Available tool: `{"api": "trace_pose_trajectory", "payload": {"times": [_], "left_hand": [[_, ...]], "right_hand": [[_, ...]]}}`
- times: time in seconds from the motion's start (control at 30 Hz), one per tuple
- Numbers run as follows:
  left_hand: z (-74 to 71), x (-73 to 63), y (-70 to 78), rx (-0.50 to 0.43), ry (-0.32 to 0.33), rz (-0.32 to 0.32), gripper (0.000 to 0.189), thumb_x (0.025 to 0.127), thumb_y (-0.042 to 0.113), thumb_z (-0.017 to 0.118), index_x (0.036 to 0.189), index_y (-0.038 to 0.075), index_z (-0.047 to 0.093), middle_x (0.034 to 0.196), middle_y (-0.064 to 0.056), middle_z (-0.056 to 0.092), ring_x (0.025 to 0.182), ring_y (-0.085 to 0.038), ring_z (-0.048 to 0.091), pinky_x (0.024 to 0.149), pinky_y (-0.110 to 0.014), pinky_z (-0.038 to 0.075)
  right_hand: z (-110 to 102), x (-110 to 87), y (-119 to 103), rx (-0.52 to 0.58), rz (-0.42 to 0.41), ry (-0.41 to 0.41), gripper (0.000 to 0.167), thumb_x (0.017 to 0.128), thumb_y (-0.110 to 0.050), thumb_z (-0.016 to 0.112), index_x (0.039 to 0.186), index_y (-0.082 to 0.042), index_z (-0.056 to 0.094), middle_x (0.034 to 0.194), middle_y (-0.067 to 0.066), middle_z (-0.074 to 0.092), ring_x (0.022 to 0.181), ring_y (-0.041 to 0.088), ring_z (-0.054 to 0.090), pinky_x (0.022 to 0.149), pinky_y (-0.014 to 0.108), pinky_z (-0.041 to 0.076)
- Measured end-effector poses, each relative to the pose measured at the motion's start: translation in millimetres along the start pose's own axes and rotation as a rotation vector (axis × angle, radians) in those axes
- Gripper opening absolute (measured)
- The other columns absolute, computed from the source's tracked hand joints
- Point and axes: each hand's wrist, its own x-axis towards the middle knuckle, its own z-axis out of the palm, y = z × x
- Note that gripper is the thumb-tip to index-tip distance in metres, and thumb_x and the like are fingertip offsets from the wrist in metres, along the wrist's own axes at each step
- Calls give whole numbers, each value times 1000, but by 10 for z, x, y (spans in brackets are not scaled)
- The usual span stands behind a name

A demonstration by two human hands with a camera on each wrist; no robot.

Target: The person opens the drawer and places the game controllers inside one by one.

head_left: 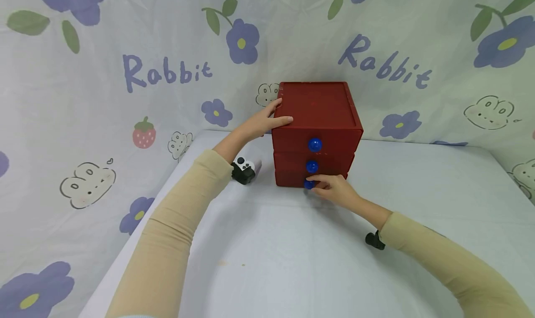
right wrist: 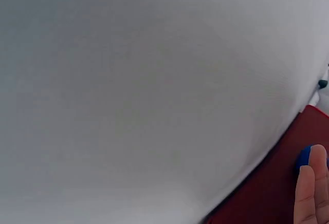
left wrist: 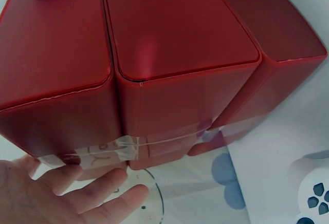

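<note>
A red three-drawer cabinet (head_left: 314, 105) stands on the white-covered table with one blue knob on each drawer front. All of its drawers look closed. My left hand (head_left: 264, 121) rests at the cabinet's top left edge, thumb on the top and fingers extended along the side. In the left wrist view, that hand's spread fingers (left wrist: 110, 196) are beside the taped cabinet wall. Thumb and forefinger of my right hand (head_left: 337, 189) pinch the lowest blue knob (head_left: 308, 184). Only fingers (right wrist: 305, 193) of that hand and part of the blue knob show in the right wrist view.
Left of the cabinet lies a white thing with dark buttons (left wrist: 314, 198), like a game controller, partly out of view. A black device (head_left: 375, 240) sits at my right wrist. Patterned cloth (head_left: 167, 109) hangs behind the cabinet and along the left side.
</note>
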Motion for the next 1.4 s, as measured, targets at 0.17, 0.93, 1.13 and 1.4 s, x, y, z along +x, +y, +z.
{"api": "trace_pose_trajectory", "payload": {"times": [0.17,0.93,1.13,1.4], "left_hand": [[5,-3,7,-6,0,2,83,84,53,54,148,31,5,153,-1,12,137,-25,22,98,-58,32],[3,16,4,-9,-4,-2,82,84,54,53,148,31,6,153,-1,12,137,-25,21,98,-58,32],[3,9,9,-18,-7,6,83,85,53,54,148,31,5,153,-1,12,137,-25,21,98,-58,32],[-16,-7,8,-10,-17,0,81,85,53,53,147,33,5,154,-1,9,138,-24,17,99,-58,31]], "right_hand": [[72,56,85,-36,58,-17,32,84,-6,64,115,0,62,81,13,69,61,19,64,54,21,49],[123,224,17,-174,144,-88,32,84,-12,65,115,-4,63,59,7,60,50,11,50,52,23,40],[127,204,6,-194,141,-88,31,84,-12,66,114,-4,64,60,6,59,52,11,50,51,22,40],[159,130,-50,-207,117,-118,31,83,-13,67,113,-5,65,54,3,53,49,7,44,47,20,36]]}}
